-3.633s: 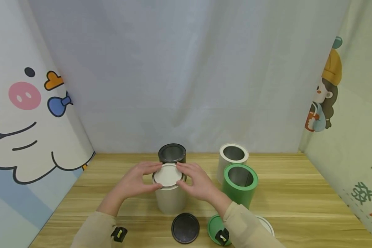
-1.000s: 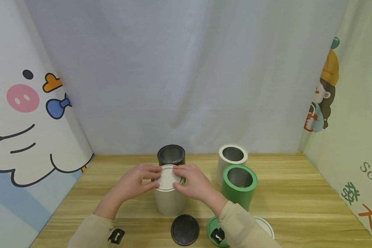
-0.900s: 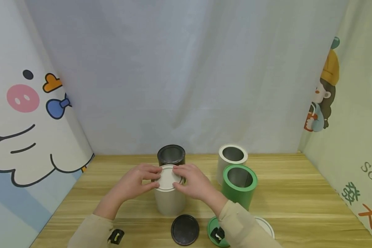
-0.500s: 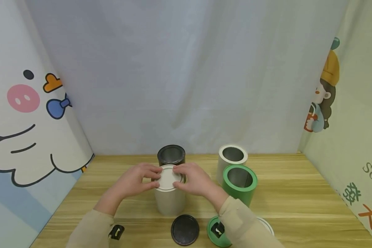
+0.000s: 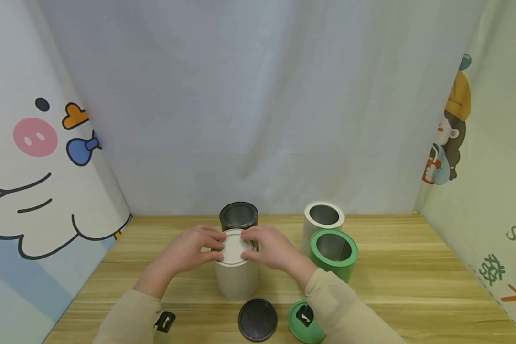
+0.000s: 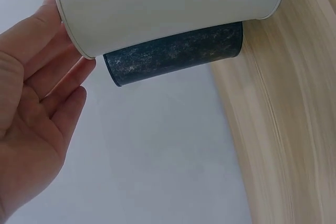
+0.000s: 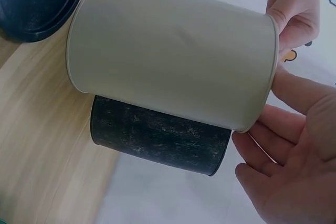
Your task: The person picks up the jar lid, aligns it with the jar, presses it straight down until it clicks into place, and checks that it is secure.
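Close behind, a black can point(image 7: 157, 137); both hands point(image 5: 189, 249) point(image 5: 273, 248) touch the white lid's edge point(image 5: 232, 263)

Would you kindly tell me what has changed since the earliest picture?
The upper white lid has come down onto the pale can; the left hand and right hand still touch it. The black can, green can and black lid stayed put.

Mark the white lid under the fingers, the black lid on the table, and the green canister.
White lid point(image 5: 233, 249): head view, middle of its top.
Black lid point(image 5: 258, 320): head view, middle of its face.
Green canister point(image 5: 340, 272): head view, outer wall below the rim.
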`<action>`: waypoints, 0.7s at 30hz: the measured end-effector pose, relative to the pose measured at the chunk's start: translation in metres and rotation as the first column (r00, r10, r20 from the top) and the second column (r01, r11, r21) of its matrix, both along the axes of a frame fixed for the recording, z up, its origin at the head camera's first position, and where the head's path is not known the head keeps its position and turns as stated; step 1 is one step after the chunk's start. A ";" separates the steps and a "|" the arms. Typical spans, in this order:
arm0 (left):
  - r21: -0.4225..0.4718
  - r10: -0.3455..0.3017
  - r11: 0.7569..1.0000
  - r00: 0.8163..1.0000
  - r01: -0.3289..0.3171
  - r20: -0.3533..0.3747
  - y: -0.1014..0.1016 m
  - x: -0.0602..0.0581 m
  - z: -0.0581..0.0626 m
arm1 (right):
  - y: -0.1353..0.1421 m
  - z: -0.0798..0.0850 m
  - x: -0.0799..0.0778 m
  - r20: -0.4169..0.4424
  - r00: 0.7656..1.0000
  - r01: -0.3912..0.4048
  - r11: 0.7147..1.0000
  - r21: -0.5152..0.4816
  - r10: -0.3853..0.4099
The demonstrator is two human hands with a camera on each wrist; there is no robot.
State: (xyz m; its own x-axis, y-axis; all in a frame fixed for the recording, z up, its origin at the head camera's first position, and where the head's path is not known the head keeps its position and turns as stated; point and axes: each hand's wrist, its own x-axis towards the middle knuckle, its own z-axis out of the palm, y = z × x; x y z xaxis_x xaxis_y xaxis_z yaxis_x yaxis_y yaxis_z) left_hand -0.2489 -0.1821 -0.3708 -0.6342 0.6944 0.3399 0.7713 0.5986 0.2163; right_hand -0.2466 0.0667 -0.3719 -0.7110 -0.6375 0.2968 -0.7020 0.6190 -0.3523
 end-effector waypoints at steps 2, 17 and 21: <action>0.009 0.003 1.000 1.000 -0.003 0.004 0.000 0.000 -0.001 | 0.000 0.000 0.000 -0.026 1.000 -0.005 1.000 0.014 0.005; -0.020 0.033 0.999 0.999 -0.033 0.007 0.004 0.003 0.001 | -0.003 0.003 0.001 -0.046 0.999 0.004 0.997 0.082 -0.001; 0.004 0.032 0.999 0.999 -0.032 0.016 0.003 0.004 -0.001 | -0.001 -0.004 -0.001 -0.037 0.999 0.003 0.999 0.035 -0.002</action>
State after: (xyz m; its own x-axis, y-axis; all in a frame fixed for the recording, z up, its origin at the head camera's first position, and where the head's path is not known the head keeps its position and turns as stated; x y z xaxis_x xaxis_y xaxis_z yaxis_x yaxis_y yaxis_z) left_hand -0.2445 -0.1789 -0.3717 -0.6614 0.6722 0.3326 0.7482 0.6220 0.2308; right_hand -0.2481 0.0658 -0.3761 -0.7013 -0.6464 0.3006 -0.7129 0.6321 -0.3038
